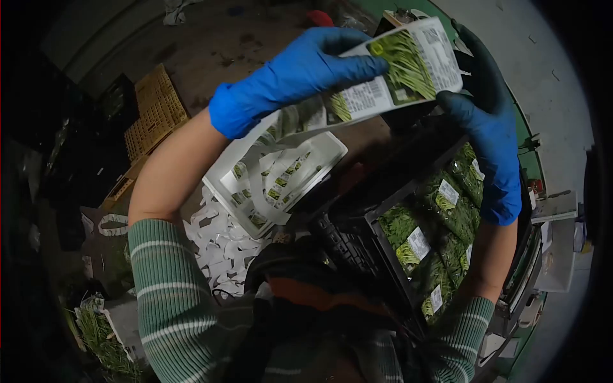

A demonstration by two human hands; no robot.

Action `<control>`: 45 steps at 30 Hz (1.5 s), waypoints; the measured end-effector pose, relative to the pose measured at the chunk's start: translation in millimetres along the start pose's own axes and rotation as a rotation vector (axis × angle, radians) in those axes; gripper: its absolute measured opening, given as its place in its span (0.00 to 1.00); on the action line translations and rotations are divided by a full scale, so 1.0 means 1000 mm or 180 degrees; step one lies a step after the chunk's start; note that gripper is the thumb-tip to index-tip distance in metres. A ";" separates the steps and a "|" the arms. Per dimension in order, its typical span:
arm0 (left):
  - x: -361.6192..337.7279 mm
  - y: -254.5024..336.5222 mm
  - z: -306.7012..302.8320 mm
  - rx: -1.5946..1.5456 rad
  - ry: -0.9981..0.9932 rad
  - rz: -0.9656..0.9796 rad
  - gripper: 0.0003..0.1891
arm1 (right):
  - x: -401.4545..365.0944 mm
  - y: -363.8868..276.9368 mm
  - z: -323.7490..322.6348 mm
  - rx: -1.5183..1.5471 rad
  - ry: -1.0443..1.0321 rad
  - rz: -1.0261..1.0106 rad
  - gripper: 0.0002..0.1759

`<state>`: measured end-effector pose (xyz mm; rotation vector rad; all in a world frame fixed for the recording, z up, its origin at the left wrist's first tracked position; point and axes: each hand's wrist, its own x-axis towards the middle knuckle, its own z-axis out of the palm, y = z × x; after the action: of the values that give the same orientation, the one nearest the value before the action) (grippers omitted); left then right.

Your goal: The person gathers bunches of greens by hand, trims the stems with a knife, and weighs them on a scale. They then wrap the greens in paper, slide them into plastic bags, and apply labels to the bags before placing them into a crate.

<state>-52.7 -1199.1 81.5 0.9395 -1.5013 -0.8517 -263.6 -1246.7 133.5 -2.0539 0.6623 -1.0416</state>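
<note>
My left hand (319, 67), in a blue glove, is closed on a strip of printed labels (408, 64) showing green stalks and barcodes. Its thumb lies across the front of the strip. At the strip's right end is my right hand (482, 121), also gloved, with thumb and fingers spread apart; the thumb tip is at the lower corner. From my left hand the strip curves down toward a white tray (332, 153), where more label strips (278, 182) lie in loose loops. Below my right hand, a black crate (364, 246) holds several labelled packs of leafy greens (405, 223).
White backing-paper scraps (223, 255) pile up beside the tray. A yellow plastic crate (156, 115) stands at left, near dark crates. Loose green stalks (105, 335) lie at lower left. On the right are a pale bin (555, 255) and a green floor edge.
</note>
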 end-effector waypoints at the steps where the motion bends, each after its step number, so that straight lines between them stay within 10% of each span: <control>1: 0.000 -0.009 0.007 -0.0194 -0.0138 0.0015 0.20 | -0.001 -0.002 0.005 0.0000 0.0048 0.0055 0.33; 8: 0.000 -0.021 0.020 -0.0937 -0.0346 0.0257 0.18 | -0.012 0.017 0.043 -0.0147 -0.0050 -0.0454 0.33; 10: 0.000 -0.017 0.017 -0.0807 -0.0364 -0.0574 0.21 | -0.020 0.008 0.046 -0.0724 -0.0045 -0.0482 0.35; 15: 0.006 -0.048 0.033 -0.1513 -0.0855 -0.1552 0.18 | -0.064 -0.007 -0.006 -0.1685 0.0216 -0.0029 0.26; 18: 0.015 -0.062 0.052 -0.1425 -0.2011 -0.1830 0.19 | -0.125 -0.016 -0.047 -0.1003 0.1271 0.1284 0.20; 27: 0.058 -0.063 0.088 -0.0157 -0.3119 -0.1588 0.17 | -0.359 -0.068 -0.024 -0.1072 0.3784 0.2784 0.16; 37: 0.065 -0.070 0.111 0.1922 -0.3790 -0.1163 0.30 | -0.455 -0.104 0.062 -0.0885 0.4124 0.3099 0.15; 43: 0.072 -0.082 0.113 0.1175 -0.3752 -0.0651 0.18 | -0.518 -0.138 0.139 -0.0958 0.4309 0.3623 0.15; 45: 0.121 -0.148 0.093 0.1188 -0.3454 -0.0985 0.29 | -0.550 -0.155 0.178 -0.0505 0.4428 0.3665 0.16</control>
<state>-137.1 -1370.3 -12.8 1.0459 -2.5423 -1.4688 -394.0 -698.9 -69.4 -0.3991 2.2329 -1.4745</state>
